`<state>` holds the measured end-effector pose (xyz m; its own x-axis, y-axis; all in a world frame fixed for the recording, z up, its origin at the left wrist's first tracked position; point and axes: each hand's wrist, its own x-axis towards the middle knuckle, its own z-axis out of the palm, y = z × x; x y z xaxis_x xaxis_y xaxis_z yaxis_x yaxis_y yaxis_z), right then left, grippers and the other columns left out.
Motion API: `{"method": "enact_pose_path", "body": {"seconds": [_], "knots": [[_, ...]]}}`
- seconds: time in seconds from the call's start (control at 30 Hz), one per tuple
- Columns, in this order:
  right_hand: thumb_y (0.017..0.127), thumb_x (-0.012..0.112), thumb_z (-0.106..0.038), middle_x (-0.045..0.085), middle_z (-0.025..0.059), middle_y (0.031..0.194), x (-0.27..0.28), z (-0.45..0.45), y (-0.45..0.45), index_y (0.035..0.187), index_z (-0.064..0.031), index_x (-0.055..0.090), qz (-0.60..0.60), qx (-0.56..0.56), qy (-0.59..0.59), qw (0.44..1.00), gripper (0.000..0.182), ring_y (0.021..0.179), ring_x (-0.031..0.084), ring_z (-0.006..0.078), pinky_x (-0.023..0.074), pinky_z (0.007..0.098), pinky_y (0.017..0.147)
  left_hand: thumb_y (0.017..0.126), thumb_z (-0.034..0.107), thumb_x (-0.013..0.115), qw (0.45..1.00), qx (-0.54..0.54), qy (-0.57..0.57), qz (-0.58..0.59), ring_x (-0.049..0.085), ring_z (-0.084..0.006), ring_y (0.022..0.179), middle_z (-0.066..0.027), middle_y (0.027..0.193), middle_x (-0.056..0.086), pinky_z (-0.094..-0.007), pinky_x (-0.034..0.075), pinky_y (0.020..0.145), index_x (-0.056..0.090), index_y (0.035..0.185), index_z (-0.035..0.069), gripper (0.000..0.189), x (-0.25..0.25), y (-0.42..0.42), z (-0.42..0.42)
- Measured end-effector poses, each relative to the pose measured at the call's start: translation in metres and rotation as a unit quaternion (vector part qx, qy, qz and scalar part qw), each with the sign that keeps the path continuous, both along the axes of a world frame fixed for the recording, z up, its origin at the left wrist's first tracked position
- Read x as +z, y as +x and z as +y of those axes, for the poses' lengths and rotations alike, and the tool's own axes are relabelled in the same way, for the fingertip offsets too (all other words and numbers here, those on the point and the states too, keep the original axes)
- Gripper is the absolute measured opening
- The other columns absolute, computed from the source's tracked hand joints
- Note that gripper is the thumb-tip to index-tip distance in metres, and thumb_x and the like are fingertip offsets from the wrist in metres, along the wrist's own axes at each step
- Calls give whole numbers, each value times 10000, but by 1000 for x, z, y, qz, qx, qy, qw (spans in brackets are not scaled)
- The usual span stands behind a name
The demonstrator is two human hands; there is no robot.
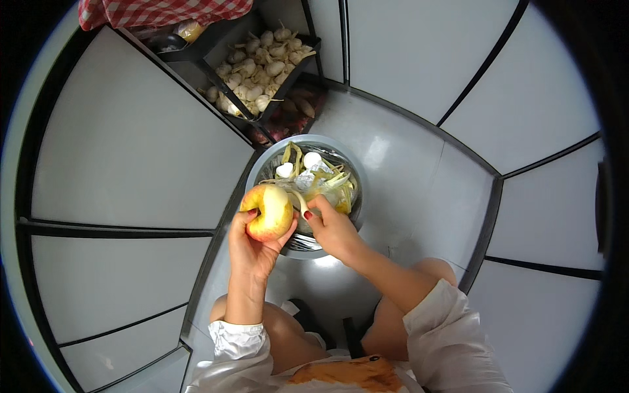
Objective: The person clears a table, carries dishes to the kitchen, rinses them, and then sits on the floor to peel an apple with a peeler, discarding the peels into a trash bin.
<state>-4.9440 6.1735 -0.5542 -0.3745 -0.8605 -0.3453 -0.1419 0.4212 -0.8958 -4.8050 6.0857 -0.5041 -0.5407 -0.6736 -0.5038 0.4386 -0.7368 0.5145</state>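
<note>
A red-and-yellow apple (260, 223) rests in my left hand (253, 250), gripped between thumb and fingers. A pale band on its upper right side has lost its skin. My right hand (336, 231) is just right of the apple. Between its thumb and forefinger it pinches a pale, curved strip (300, 202); I cannot tell whether this is peel or part of a peeler. Both hands are above a round grey bin (362, 196) lined with plastic. Inside it lie yellow-green plant scraps (339, 182), white eggshell-like pieces (311, 159) and crumpled clear plastic.
Behind the bin stands a black rack (245, 110) with many garlic bulbs (263, 66) on one shelf and dark produce (300, 105) below. A red checked cloth (167, 14) covers its top. Light cabinet panels (137, 132) flank the grey floor (413, 172).
</note>
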Motion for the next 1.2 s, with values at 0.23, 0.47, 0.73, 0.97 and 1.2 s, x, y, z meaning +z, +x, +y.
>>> {"method": "enact_pose_path", "body": {"seconds": [0.23, 0.47, 0.73, 0.97, 1.2], "knots": [[978, 527, -185, 649, 205, 785, 29, 11, 1, 1178, -93, 481, -66, -56, -142, 986, 225, 733, 648, 376, 486, 429, 642, 803, 128, 526, 999, 32, -24, 8, 533, -374, 1202, -189, 1286, 536, -581, 448, 1017, 482, 1302, 45, 508, -5, -5, -1], [963, 546, -213, 613, 164, 678, 6, 9, -13, 1145, -108, 512, -20, 2, -33, 999, 213, 600, 612, 330, 453, 409, 567, 653, 44, 484, 997, 10, 6, 70, 579, -377, 1124, -209, 1213, 575, -544, 458, 1009, 503, 1237, -46, 591, 5, 3, -2], [984, 529, -156, 613, 148, 707, 32, 12, 10, 1189, -68, 498, -32, -56, -212, 975, 225, 626, 631, 290, 469, 382, 582, 747, 114, 544, 997, 71, 3, 12, 518, -356, 1196, -177, 1289, 520, -542, 430, 1011, 470, 1292, 25, 557, -3, -2, -4], [964, 537, -188, 618, 163, 698, 23, 7, -3, 1156, -109, 501, 107, -4, -69, 992, 210, 668, 611, 346, 478, 426, 595, 721, 94, 494, 998, 47, -15, 27, 536, -393, 1164, -195, 1270, 532, -587, 467, 973, 472, 1277, 10, 563, -5, 1, -2], [980, 506, -212, 647, 188, 736, 38, 8, -5, 1159, -95, 500, -4, -42, -155, 987, 213, 690, 644, 396, 483, 449, 592, 705, 39, 460, 997, 65, -47, 6, 540, -404, 1166, -218, 1275, 523, -604, 471, 978, 461, 1286, -7, 582, -18, -1, -11]]}}
